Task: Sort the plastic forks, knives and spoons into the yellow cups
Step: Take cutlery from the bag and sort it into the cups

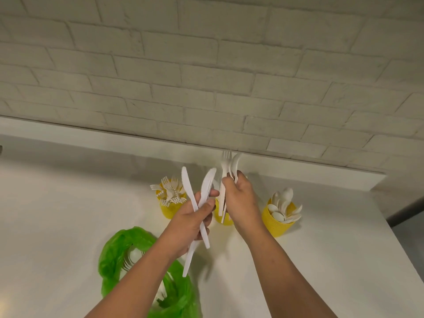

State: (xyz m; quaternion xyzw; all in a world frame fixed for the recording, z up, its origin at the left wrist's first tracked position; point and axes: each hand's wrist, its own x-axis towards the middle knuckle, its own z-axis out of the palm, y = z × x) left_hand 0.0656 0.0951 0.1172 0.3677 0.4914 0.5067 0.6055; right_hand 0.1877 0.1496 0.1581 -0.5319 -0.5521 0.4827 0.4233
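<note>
Three yellow cups stand in a row on the white counter. The left cup holds several white forks, the right cup holds several white spoons, and the middle cup is mostly hidden behind my hands. My left hand grips two or three white knives, blades up, above the counter. My right hand holds a fork and spoons upright over the middle cup.
A green plastic bag with more white cutlery inside lies at the near left, under my left forearm. A white brick wall rises behind a low ledge. The counter's edge drops off at the far right.
</note>
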